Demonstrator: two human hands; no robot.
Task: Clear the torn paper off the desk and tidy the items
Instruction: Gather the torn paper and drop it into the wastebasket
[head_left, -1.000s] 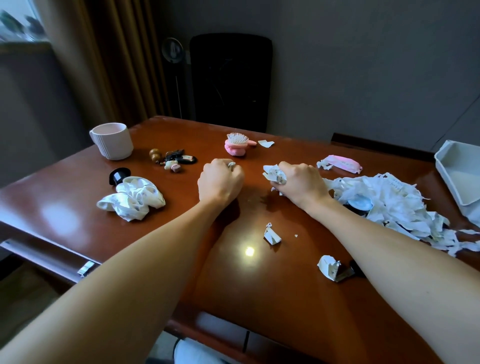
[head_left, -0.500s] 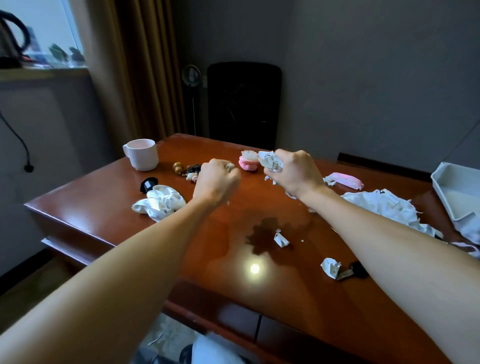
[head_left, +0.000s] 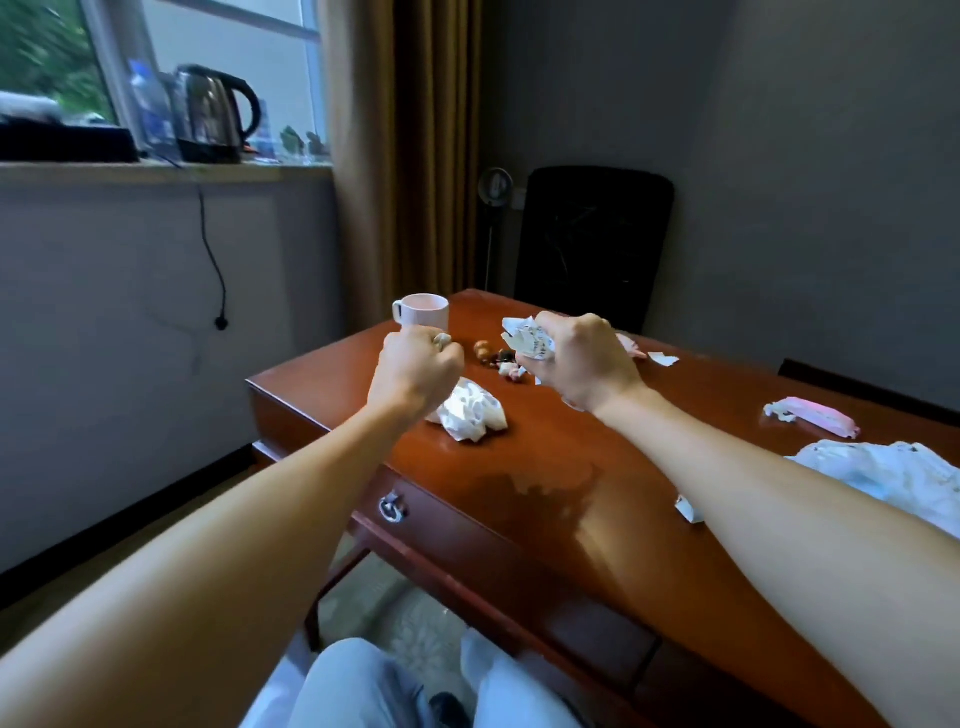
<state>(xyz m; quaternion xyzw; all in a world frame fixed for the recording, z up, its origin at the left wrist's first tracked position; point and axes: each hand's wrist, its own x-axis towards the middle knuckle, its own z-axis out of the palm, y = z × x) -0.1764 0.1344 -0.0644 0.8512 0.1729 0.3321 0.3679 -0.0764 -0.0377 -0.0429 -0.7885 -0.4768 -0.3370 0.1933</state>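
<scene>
My right hand (head_left: 582, 361) is raised above the brown desk (head_left: 545, 467), fist closed around a wad of torn paper (head_left: 527, 338) that sticks out past the thumb. My left hand (head_left: 415, 371) is also lifted and clenched, with a small paper scrap (head_left: 442, 339) showing at the knuckles. A big heap of torn paper (head_left: 893, 473) lies at the right edge. Loose scraps rest near my right forearm (head_left: 688, 509) and at the back (head_left: 664, 358). A white scrunchie (head_left: 475, 410) lies under my left hand.
A white mug (head_left: 422, 310) stands at the desk's far left corner, with beads and small trinkets (head_left: 496, 358) beside it. A pink case (head_left: 815, 415) lies at the right. A black chair (head_left: 592, 239) stands behind the desk. A drawer handle (head_left: 390, 506) faces my knees.
Both hands have lifted off the desk with their paper. The view has swung up and left, so the window sill and kettle now show and the tray at right has left the frame.
</scene>
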